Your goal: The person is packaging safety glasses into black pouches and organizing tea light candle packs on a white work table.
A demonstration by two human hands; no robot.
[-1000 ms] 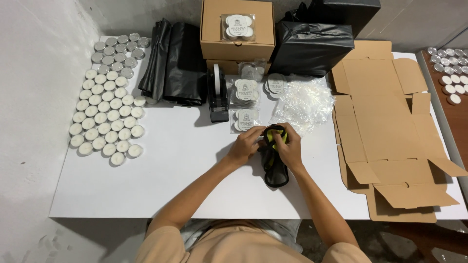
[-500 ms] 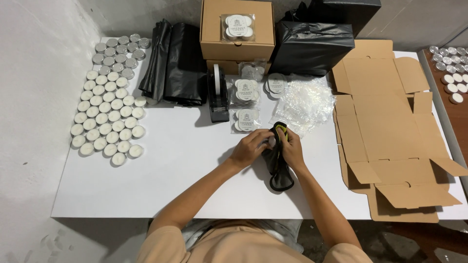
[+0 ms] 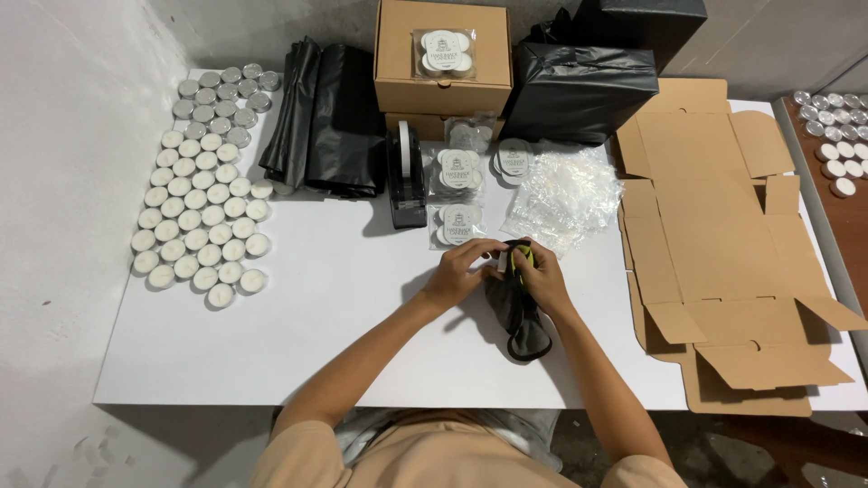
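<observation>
- The left hand [image 3: 461,271] has its fingers curled around the top end of a dark grey fabric pouch with a yellow-green trim [image 3: 517,303], pinching a small white tag at its mouth.
- The right hand [image 3: 542,276] grips the same end from the other side, fingers closed over the trim.
- The pouch lies on the white table [image 3: 344,334] near the middle of its front edge, its lower end trailing toward the person.
- Just beyond the hands lie small clear packets of white tealight candles [image 3: 457,194], a black tape dispenser [image 3: 405,176] and a heap of clear plastic bags [image 3: 565,194].
- Rows of loose white tealight candles [image 3: 199,217] fill the left edge.
- Folded black plastic bags [image 3: 325,122] and a closed brown cardboard box [image 3: 443,59] sit along the far edge.
- A flattened brown cardboard box [image 3: 723,244] covers the right edge.
</observation>
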